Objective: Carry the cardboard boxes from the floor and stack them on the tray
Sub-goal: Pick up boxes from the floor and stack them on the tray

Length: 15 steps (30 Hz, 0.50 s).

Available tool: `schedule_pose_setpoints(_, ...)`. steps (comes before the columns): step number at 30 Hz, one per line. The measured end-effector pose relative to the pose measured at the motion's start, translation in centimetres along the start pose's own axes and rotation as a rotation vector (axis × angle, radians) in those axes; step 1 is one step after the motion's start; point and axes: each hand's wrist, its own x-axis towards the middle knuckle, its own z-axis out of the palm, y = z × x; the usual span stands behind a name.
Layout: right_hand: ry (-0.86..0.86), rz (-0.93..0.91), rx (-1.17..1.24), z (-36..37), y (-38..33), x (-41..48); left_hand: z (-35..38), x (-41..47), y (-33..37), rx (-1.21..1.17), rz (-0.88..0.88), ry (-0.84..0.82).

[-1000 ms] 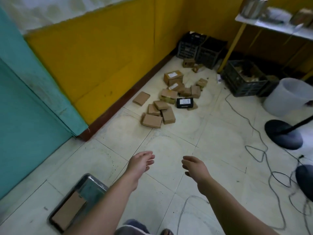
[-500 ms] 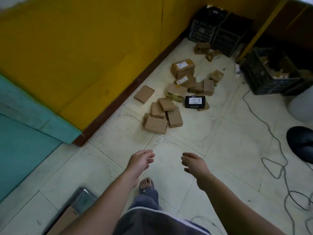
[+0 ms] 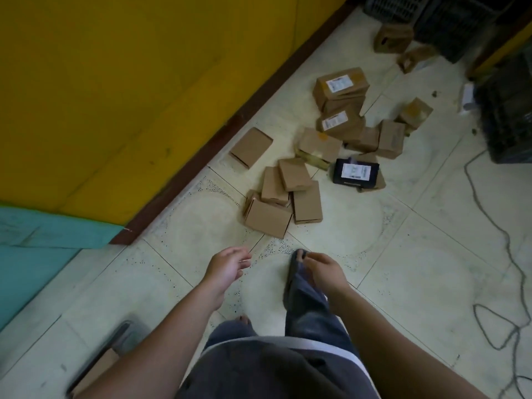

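Facing the boxes [image 3: 319, 145] scattered on the tiles [image 3: 431, 269] ahead, I see my left hand [image 3: 230, 266] and right hand [image 3: 324, 269] loose-fingered, holding nothing. The nearest box [image 3: 267, 218], flat matte cardboard, lies just ahead of the left hand, long axis crosswise. The metal tray [image 3: 99, 359] sits down-left.

Yellow wall [image 3: 129, 82], brown skirting [image 3: 230, 133], pale tiled floor [image 3: 417, 269].

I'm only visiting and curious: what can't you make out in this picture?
Head view:
Tray: blurred, cut off by the bottom edge and the left forearm; its load is unclear.
Box labels: too small to read.
Black crates: dark, cut off by the top edge; contents hidden.
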Motion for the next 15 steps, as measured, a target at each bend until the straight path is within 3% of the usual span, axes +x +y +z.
schedule_pose_setpoints(7, -0.045, 0.111, -0.086, -0.6, -3.8, 11.6, 2.6, 11.3, 3.2, 0.018, -0.093, 0.038)
schedule_pose_setpoints(15, -0.047, 0.243, -0.103, 3.6, 0.0, 27.2, 4.1, 29.9, -0.5, 0.169, -0.182, 0.058)
